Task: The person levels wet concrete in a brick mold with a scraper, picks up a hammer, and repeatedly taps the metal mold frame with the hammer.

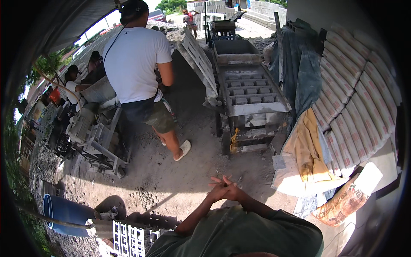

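Note:
My left hand (218, 193) and my right hand (233, 192) meet in front of my body, crossed over each other with fingers interlaced. Several fingertips stick out apart on both sides. Neither hand shows a tool or other object in it. Beyond them, a metal block mould machine (252, 92) stands ahead, its open grid showing rows of grey cells. A long pallet-like slatted panel (199, 62) leans against its left side. My hands are well short of the machine and touch only each other.
A person in a white shirt (137, 64) stands ahead to the left, beside a metal machine frame (100, 141). Stacked cement bags (355, 98) and a tan tarp (310, 150) line the right. A blue drum (68, 214) and hollow blocks (128, 237) are at lower left.

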The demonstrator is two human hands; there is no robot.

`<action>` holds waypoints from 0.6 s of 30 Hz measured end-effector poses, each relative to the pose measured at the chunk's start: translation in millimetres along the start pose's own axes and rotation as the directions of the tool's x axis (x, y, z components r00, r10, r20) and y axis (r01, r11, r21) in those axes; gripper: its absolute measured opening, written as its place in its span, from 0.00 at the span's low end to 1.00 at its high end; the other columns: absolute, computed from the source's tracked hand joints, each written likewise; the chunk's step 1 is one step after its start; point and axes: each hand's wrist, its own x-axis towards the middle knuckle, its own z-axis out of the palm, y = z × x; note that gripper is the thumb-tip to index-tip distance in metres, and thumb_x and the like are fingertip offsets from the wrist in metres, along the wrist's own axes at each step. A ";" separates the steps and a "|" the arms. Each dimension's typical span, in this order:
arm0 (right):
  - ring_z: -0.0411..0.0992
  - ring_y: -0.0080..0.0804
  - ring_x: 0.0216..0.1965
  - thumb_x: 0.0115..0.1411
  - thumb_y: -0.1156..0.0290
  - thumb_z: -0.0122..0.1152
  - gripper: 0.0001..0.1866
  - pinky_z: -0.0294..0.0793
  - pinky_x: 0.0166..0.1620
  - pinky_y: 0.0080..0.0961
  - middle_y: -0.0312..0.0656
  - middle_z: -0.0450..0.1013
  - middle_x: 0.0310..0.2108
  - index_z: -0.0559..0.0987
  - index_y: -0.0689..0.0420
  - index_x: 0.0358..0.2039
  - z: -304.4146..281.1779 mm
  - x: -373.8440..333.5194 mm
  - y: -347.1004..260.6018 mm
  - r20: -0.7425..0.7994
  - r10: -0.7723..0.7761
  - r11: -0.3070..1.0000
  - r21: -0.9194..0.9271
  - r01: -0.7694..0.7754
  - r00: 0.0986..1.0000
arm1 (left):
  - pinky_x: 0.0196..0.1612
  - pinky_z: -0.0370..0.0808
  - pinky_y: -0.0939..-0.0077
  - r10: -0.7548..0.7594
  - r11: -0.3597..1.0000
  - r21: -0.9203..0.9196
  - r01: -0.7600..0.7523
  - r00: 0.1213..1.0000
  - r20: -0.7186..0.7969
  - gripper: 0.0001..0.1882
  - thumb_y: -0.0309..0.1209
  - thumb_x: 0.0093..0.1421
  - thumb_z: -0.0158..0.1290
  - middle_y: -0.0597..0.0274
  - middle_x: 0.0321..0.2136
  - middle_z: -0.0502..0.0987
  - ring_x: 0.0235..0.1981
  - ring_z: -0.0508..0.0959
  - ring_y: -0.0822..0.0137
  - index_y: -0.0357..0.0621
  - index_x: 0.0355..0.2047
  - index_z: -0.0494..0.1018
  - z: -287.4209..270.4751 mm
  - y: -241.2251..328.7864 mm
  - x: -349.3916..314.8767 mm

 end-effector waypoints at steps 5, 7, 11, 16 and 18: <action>0.58 0.42 0.57 0.59 0.40 0.39 0.37 0.64 0.53 0.40 0.50 0.54 0.59 0.51 0.49 0.63 -31.7 -51.0 -20.9 0.049 0.448 0.674 0.637 -0.373 0.893 | 0.51 0.65 0.68 -0.080 0.985 0.170 0.039 0.968 0.238 0.29 0.49 0.59 0.45 0.47 0.47 0.69 0.48 0.70 0.55 0.42 0.54 0.62 58.6 -6.1 14.8; 0.59 0.42 0.57 0.59 0.40 0.39 0.37 0.64 0.53 0.40 0.49 0.55 0.58 0.52 0.49 0.62 -45.2 -66.2 -19.3 0.037 0.485 0.680 0.612 -0.403 0.874 | 0.50 0.65 0.68 -0.088 0.991 0.120 0.064 0.974 0.209 0.28 0.49 0.59 0.45 0.47 0.46 0.69 0.47 0.71 0.56 0.41 0.53 0.63 79.9 -5.2 25.1; 0.61 0.41 0.55 0.58 0.39 0.39 0.38 0.64 0.53 0.40 0.49 0.58 0.56 0.53 0.51 0.62 -72.6 -90.5 -21.8 0.010 0.532 0.698 0.561 -0.445 0.847 | 0.48 0.66 0.69 0.168 0.948 0.239 -0.209 0.969 0.181 0.28 0.49 0.60 0.44 0.49 0.44 0.71 0.45 0.72 0.59 0.40 0.52 0.64 112.5 -22.6 41.6; 0.62 0.40 0.54 0.58 0.38 0.40 0.38 0.64 0.53 0.40 0.49 0.61 0.55 0.55 0.52 0.61 -93.9 -118.4 -27.4 -0.031 0.548 0.709 0.548 -0.445 0.836 | 0.43 0.69 0.65 -0.473 0.844 -0.138 0.519 0.840 0.267 0.32 0.52 0.57 0.47 0.52 0.45 0.70 0.47 0.70 0.59 0.40 0.54 0.61 127.2 42.3 34.2; 0.66 0.38 0.50 0.58 0.44 0.49 0.35 0.65 0.52 0.40 0.46 0.66 0.51 0.58 0.52 0.59 -85.8 -122.8 -34.4 -0.031 0.575 0.687 0.562 -0.462 0.818 | 0.38 0.71 0.64 -0.307 0.852 -0.290 0.436 0.865 0.397 0.37 0.54 0.55 0.49 0.50 0.47 0.68 0.44 0.72 0.59 0.43 0.58 0.56 131.2 21.0 35.0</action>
